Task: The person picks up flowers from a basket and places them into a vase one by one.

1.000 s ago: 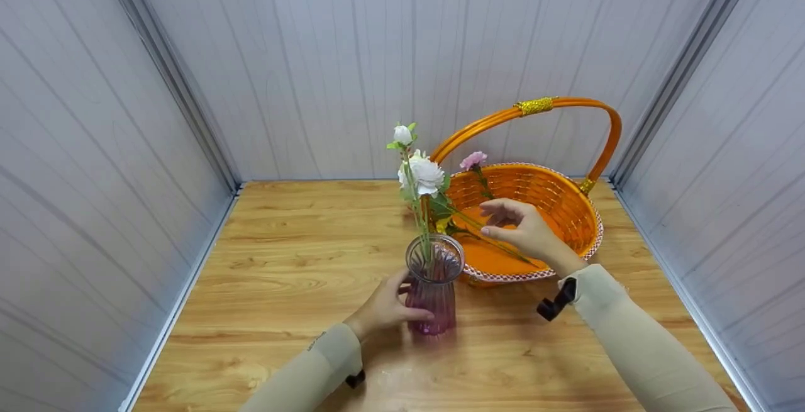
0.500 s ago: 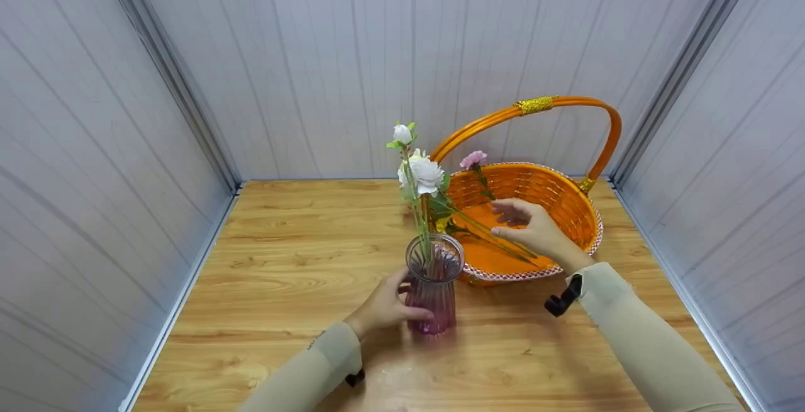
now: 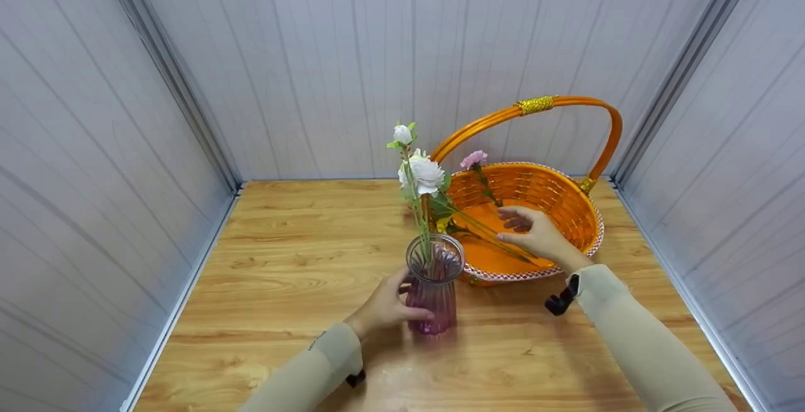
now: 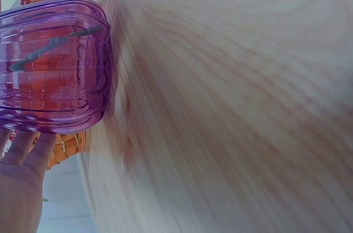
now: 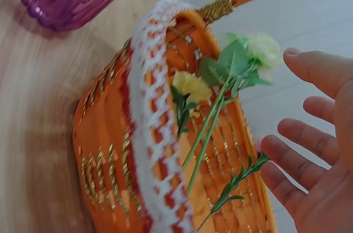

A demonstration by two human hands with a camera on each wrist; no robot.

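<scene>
My left hand (image 3: pixel 383 304) grips the clear-to-purple ribbed glass vase (image 3: pixel 433 302), thumb across its front and fingers behind. The vase stands upright on the table, with the stem of a white rosebud (image 3: pixel 402 134) inside. My right hand (image 3: pixel 534 231) hovers over the orange basket (image 3: pixel 566 229), fingers loosely bent and holding nothing. Leaning in the basket are a pink carnation (image 3: pixel 473 159), its leafy stem near my right fingertips, and a large white flower (image 3: pixel 423 175) with green leaves. A yellow flower (image 5: pixel 190 85) lies lower at the basket's left end.
The basket's tall arched handle (image 3: pixel 534 105) rises over its back, wrapped in gold at the top. A white and red braid (image 5: pixel 151 95) trims the rim. Pale panel walls (image 3: pixel 327 72) enclose the wooden table (image 3: pixel 283 261) at the back and sides.
My right hand has shifted slightly to the right over the basket, away from the vase. The left hand, the vase and the flowers stay in place.
</scene>
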